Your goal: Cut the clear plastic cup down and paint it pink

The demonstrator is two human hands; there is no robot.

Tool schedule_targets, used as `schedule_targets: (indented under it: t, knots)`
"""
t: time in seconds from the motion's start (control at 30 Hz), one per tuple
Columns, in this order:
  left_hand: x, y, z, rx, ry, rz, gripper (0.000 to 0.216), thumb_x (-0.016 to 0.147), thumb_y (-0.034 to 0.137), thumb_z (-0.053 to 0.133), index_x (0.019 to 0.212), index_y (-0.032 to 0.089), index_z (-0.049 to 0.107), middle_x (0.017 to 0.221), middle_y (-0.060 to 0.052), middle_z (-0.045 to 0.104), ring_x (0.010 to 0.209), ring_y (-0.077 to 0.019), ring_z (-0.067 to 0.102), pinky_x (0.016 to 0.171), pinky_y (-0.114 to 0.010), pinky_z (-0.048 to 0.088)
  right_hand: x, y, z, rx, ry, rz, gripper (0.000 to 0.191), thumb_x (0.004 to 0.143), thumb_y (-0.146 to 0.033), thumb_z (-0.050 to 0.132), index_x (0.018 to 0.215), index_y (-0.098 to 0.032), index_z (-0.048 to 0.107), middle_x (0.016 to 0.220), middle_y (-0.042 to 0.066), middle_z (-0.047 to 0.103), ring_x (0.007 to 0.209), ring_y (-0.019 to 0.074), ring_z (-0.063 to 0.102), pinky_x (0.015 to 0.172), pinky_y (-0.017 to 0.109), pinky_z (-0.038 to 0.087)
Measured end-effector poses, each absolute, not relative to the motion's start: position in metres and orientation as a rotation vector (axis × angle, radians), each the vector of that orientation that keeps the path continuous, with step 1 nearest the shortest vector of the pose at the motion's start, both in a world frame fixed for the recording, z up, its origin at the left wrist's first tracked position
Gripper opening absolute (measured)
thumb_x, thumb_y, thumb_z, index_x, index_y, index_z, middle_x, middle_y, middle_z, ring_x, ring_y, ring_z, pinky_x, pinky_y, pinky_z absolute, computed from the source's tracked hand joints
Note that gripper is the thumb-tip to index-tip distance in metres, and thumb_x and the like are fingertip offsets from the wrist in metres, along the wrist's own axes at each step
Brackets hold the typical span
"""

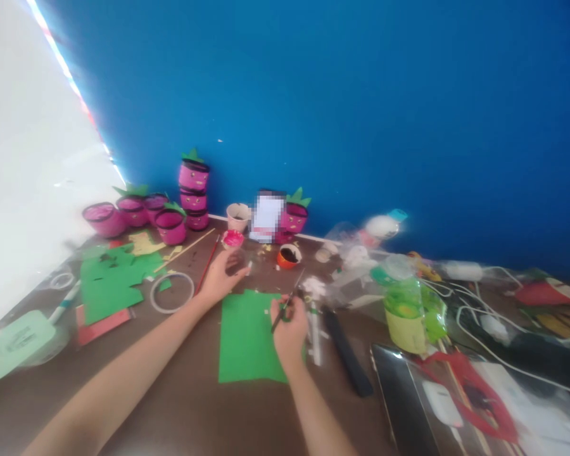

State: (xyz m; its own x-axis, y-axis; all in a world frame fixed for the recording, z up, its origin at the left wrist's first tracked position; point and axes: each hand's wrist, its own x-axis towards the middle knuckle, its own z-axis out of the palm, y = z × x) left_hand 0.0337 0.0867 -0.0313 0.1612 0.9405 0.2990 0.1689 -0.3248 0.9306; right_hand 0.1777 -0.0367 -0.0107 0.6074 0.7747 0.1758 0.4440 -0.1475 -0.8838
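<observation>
My left hand (223,273) reaches over the brown table with thumb and fingers apart, beside a small see-through thing that is too blurred to name. Just past it stands a small cup of pink paint (233,238). In my right hand (291,332) is a pair of scissors (295,286), dark handles in the fingers and blades pointing away from me. Under that hand lies a sheet of green paper (247,342). Ahead of the scissors sits an orange cup (289,256) with something dark inside.
Magenta cups with faces and green leaves, such as a stacked tower (194,177), line the blue wall. A phone (267,215) leans there. Left are a tape roll (171,292) and green scraps (114,278); right, a black strip (346,354), a yellow-green cup (405,326) and cables.
</observation>
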Motion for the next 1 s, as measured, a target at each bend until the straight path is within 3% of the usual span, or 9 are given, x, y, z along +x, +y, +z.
schedule_targets:
  t: [0.1,0.3,0.47,0.77,1.0]
  knots:
    - [0.032,0.085,-0.024,1.714,1.134,1.306,0.053,0.071,0.035,0.065,0.118,0.019,0.047,0.111,-0.010,0.055,0.091,-0.0182,0.060,0.082,-0.035,0.052,0.178,-0.036,-0.009,-1.801,-0.990,0.384,0.026,0.071,-0.040,0.056,0.083,-0.017,0.055,0.067,0.000,0.055,0.057,0.0133,0.045,0.056,0.025,0.035]
    - [0.029,0.085,-0.022,1.866,1.307,1.364,0.054,0.070,0.029,0.066,0.118,0.018,0.045,0.115,-0.011,0.055,0.108,-0.0242,0.052,0.094,-0.042,0.042,0.178,-0.036,-0.010,-1.794,-1.000,0.378,0.024,0.072,-0.039,0.055,0.080,-0.017,0.054,0.065,-0.001,0.054,0.056,0.0132,0.044,0.054,0.025,0.035]
    - [0.029,0.087,-0.027,1.856,1.309,1.207,0.060,0.065,0.029,0.070,0.118,0.018,0.044,0.112,-0.010,0.057,0.103,-0.0246,0.055,0.091,-0.042,0.043,0.177,-0.036,-0.009,-1.794,-1.003,0.377,0.024,0.072,-0.040,0.055,0.081,-0.018,0.054,0.065,-0.001,0.053,0.056,0.0129,0.044,0.054,0.025,0.036]
    - [0.028,0.089,-0.032,1.977,1.378,1.184,0.046,0.059,0.021,0.070,0.102,0.018,0.052,0.099,-0.008,0.057,0.096,-0.0263,0.054,0.088,-0.045,0.043,0.178,-0.035,-0.012,-1.755,-1.011,0.392,0.023,0.072,-0.038,0.055,0.081,-0.018,0.054,0.066,-0.001,0.055,0.057,0.0129,0.046,0.055,0.025,0.038]
    - [0.029,0.089,-0.035,1.950,1.252,1.218,0.077,0.062,0.025,0.069,0.129,0.014,0.032,0.124,-0.015,0.046,0.117,-0.0283,0.044,0.100,-0.045,0.035,0.178,-0.038,-0.014,-1.795,-1.039,0.365,0.026,0.072,-0.042,0.057,0.083,-0.018,0.055,0.072,0.002,0.061,0.062,0.0157,0.052,0.060,0.027,0.041]
